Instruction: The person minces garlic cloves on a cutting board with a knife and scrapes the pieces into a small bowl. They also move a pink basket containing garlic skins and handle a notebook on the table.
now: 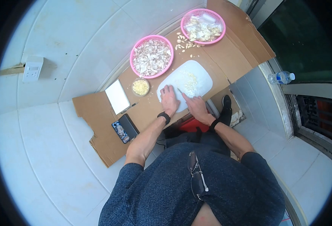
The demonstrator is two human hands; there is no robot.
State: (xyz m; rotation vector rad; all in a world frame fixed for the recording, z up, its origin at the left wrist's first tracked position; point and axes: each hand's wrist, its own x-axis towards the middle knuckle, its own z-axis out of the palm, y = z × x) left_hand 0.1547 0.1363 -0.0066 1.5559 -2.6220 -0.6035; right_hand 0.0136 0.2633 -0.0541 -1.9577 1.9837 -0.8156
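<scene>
A white cutting board lies on the cardboard, with chopped garlic scattered over its middle and right. My left hand rests on the board's left part, fingers extended and thumb out to the side. Gripped in my right hand is a small knife; its tip points toward my left hand, and most of its handle is hidden by my fingers. Beside the board's left edge stands a clear bowl of chopped garlic.
Behind are a pink basket of garlic skins and another pink basket with cloves and a plastic bag. Loose cloves lie nearby. A notebook, pen and phone are left; a water bottle is right.
</scene>
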